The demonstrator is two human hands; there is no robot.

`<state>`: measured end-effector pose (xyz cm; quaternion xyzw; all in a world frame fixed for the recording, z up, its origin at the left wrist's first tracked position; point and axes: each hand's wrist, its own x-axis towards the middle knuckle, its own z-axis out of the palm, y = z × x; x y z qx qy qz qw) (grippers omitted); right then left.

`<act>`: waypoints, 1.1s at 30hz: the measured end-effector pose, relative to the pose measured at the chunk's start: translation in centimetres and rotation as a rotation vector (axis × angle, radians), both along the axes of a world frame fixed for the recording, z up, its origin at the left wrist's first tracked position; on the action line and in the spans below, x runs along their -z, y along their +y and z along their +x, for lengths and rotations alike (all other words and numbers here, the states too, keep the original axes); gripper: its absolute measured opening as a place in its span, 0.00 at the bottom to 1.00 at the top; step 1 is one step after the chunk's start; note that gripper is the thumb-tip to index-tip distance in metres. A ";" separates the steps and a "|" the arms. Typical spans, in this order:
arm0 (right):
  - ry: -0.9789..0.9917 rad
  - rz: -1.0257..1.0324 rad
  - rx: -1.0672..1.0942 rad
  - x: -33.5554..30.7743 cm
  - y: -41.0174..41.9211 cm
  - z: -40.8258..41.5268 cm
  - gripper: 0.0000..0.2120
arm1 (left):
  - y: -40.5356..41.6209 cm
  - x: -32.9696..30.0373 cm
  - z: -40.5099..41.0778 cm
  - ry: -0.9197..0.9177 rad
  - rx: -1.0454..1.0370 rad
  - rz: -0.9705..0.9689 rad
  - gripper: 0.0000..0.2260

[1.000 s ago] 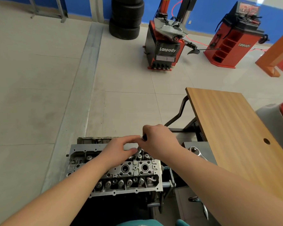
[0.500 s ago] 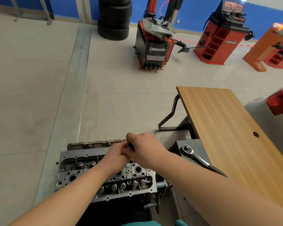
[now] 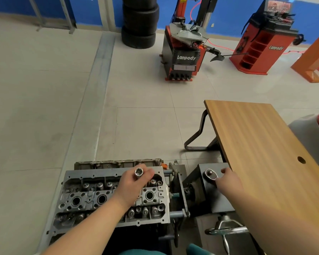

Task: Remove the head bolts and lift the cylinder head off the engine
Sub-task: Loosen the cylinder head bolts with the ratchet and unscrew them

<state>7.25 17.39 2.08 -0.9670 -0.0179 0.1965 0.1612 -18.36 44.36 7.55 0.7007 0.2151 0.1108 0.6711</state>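
Engine: cylinder head sits on the engine block on a stand, low centre-left, long axis running left-right across the view.
Table: wooden table to the right, grey stand box between it and the head.
Left hand: over the head's right end, fingers curled round a socket, open end up.
Right hand: well right of the head, on the grey box, fingers touching the ratchet; grip on handle hidden, cannot tell.
Key relation: socket sits left of the ratchet head, the two apart; left hand nearer the bolts, judged next is joining socket to ratchet.
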 end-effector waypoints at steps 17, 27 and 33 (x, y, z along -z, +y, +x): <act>0.079 -0.244 -0.481 3.2 -0.9 3.2 0.11 | -1.4 0.5 1.2 0.228 -0.223 0.173 0.26; 0.481 0.355 -0.528 -5.8 6.7 -2.3 0.06 | -0.9 0.6 1.0 0.228 -0.167 0.154 0.24; 0.594 0.567 -0.599 -13.3 12.6 -7.8 0.13 | -0.6 -0.3 1.0 0.210 -0.106 0.119 0.21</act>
